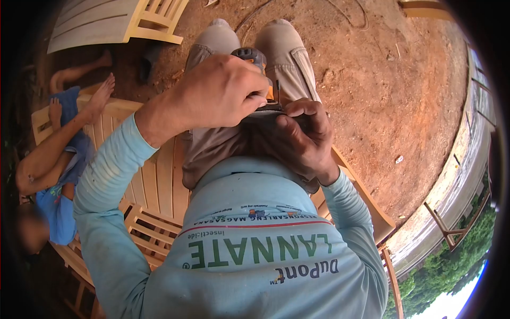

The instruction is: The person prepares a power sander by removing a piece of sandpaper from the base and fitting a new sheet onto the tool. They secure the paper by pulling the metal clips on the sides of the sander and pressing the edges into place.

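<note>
I am seated, looking down at my lap and my tan trousers (289,58). My left hand (218,93) is closed over a grey and orange power tool (254,55), whose top pokes out past my fingers. Just below and to the right, my right hand (304,139) grips the tool's dark lower part (265,110), with the thumb pressed on its edge. The two hands touch. Most of the tool is hidden by them, and I cannot tell what the dark part is.
A person in blue clothes (56,202) lies across a cream slatted chair (159,181) at my left. Another cream chair (122,21) stands at the top left. Red dirt ground (388,90) spreads ahead and to the right, bounded by a low wall (457,175).
</note>
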Tool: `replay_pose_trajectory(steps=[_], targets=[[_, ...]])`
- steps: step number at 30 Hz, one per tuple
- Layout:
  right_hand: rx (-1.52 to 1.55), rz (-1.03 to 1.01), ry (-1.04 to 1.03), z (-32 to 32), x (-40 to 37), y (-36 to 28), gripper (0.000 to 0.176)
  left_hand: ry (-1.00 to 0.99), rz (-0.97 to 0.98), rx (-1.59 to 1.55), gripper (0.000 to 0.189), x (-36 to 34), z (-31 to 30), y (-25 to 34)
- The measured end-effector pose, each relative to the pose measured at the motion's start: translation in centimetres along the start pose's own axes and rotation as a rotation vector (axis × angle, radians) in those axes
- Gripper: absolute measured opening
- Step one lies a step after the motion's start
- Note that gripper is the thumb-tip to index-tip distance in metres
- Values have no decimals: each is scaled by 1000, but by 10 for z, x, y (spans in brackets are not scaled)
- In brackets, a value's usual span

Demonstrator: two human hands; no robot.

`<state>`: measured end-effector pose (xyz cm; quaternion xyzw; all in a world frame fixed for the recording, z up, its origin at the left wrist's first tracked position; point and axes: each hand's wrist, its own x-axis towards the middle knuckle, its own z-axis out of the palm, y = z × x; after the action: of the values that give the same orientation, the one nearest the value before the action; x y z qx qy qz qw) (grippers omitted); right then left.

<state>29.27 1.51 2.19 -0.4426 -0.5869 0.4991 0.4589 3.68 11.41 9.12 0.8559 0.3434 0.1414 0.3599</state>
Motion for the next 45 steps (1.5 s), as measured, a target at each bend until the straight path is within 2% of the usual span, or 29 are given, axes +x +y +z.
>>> replay_pose_trajectory(steps=[4, 10, 13, 16, 19, 22, 34, 37, 45], targets=[[-75, 16, 15, 3, 8, -11, 20, 24, -6, -48, 15, -2, 0, -3], [-308, -181, -51, -4, 23, -13, 29, 22, -31, -64, 16, -3, 0, -4], [-368, -325, -191, -15, 28, -8, 34, 14, -43, -74, 16, -2, -1, -3], [-415, -366, -206, -17, 34, -11, 36, 12, -48, -78, 16, -3, -1, -4], [-396, -369, -209, -16, 39, -15, 42, 17, -35, -89, 16, -4, 1, -7], [-357, -269, -224, -15, 37, -18, 37, 19, -31, -101, 17, -5, 3, -10], [-401, -345, -205, -15, 43, -11, 34, 60, -57, -108, 16, -8, 5, -8], [-383, -308, -164, -12, 41, -10, 33, 66, -60, -109, 16, -8, 5, -8], [-414, -376, -206, -16, 48, -11, 31, 60, -87, -113, 16, -8, 5, -6]])
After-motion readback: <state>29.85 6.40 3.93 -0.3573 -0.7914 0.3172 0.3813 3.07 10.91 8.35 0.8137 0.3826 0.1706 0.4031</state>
